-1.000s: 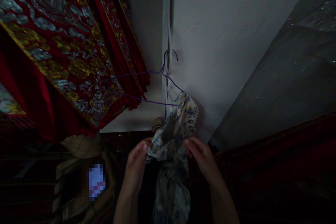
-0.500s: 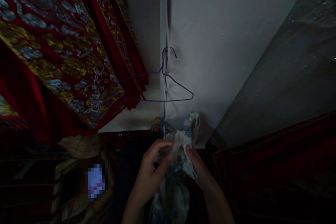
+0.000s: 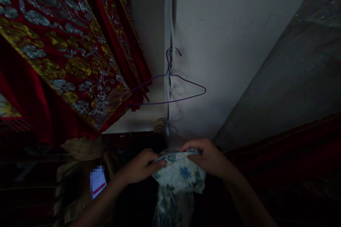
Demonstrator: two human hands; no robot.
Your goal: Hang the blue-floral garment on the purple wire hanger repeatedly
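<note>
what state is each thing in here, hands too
Left hand, fingers closed on the floral cloth
Right hand, fingers closed on the floral cloth
Floral cloth, held up by both hands, lower part hanging, off the hanger
Purple wire hanger, hung by its hook at the white cord
White cord, hanging down along the wall
Red embroidered cloth, hanging
Phone, screen lit, content blurred

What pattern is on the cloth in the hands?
Blue flowers on whitish cloth; the head view shows it best.

Floral cloth (image 3: 182,174) pt. o/o frame, btm edge
</note>
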